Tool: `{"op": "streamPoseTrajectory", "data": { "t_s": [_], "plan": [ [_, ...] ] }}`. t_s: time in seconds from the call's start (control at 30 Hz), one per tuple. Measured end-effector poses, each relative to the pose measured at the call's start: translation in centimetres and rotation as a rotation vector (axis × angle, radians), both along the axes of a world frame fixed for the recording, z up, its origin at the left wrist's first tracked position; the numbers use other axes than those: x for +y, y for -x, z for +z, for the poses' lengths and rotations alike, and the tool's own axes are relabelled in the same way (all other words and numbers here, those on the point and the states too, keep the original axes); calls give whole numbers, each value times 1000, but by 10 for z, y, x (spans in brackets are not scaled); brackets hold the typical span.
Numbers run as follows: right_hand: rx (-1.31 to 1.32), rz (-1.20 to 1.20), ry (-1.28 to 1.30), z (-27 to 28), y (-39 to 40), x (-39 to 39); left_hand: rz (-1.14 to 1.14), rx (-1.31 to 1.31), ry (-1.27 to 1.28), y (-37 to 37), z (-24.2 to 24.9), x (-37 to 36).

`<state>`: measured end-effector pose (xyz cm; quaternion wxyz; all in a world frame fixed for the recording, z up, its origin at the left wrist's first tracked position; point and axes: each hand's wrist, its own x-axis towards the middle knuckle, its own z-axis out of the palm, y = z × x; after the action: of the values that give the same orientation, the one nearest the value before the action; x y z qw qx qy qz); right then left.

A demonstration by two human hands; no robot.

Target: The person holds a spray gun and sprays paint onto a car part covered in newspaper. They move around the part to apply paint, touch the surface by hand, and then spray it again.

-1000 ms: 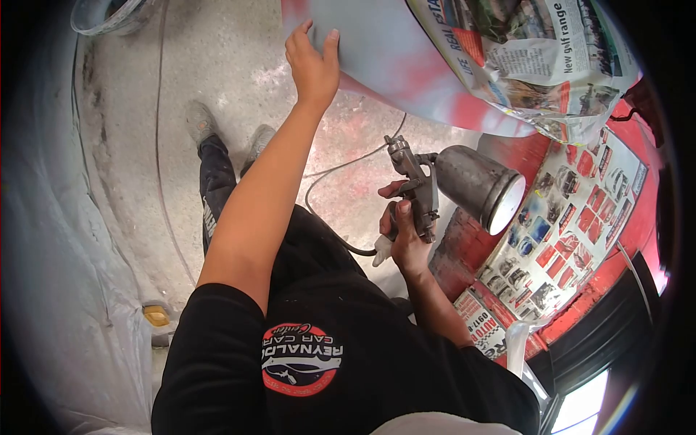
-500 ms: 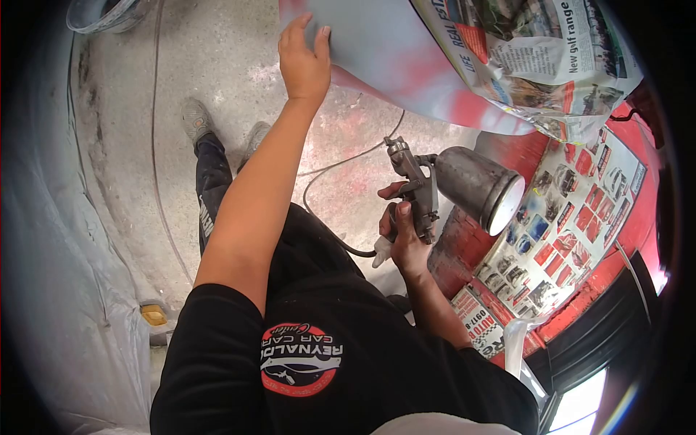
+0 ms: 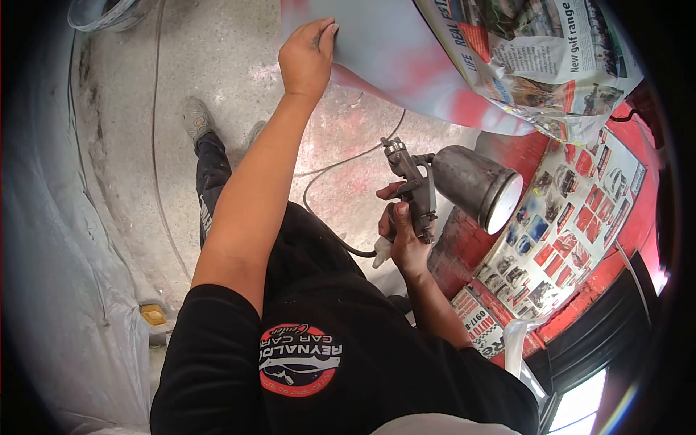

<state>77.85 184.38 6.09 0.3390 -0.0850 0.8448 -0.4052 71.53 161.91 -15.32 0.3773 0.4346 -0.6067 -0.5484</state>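
Observation:
My right hand (image 3: 403, 235) is wrapped round the handle of a metal spray gun (image 3: 415, 185). The gun's dark cup (image 3: 471, 181) points off to the right, and its nozzle points up the frame. A hose (image 3: 330, 226) runs by the grip, where a whitish wrapping shows. My left hand (image 3: 306, 59) is closed, thumb and fingers drawn together at the edge of a curved grey panel (image 3: 391, 51) with red patches. Whether anything small is between those fingers is hidden.
Newspaper masking (image 3: 536, 65) covers the panel's right side. Plastic sheeting (image 3: 65, 275) hangs at left. A bucket (image 3: 105, 16) stands at the upper left, and a yellow item (image 3: 153, 314) lies on the floor. A printed poster (image 3: 562, 225) covers red surfaces at right.
My left hand's fingers were spread over the panel's edge; they have drawn together, and the hand has shifted slightly right. The spray gun is nearly still.

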Motion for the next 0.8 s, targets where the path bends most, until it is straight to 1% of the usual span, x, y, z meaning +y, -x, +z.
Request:
{"op": "streamPoseTrajectory", "data": {
  "t_s": [0.1,0.2,0.47,0.8],
  "plan": [
    [2,-14,14,0,-2,-2,0,0,-22,0,0,0],
    [-30,-91,52,2,-4,-6,-2,-4,-34,0,1,-1],
    [-41,-78,60,0,-4,-2,-5,-13,10,1,0,-1],
    [-54,-99,87,-1,-6,-2,7,-14,-19,2,-1,-1]
  ]
}}
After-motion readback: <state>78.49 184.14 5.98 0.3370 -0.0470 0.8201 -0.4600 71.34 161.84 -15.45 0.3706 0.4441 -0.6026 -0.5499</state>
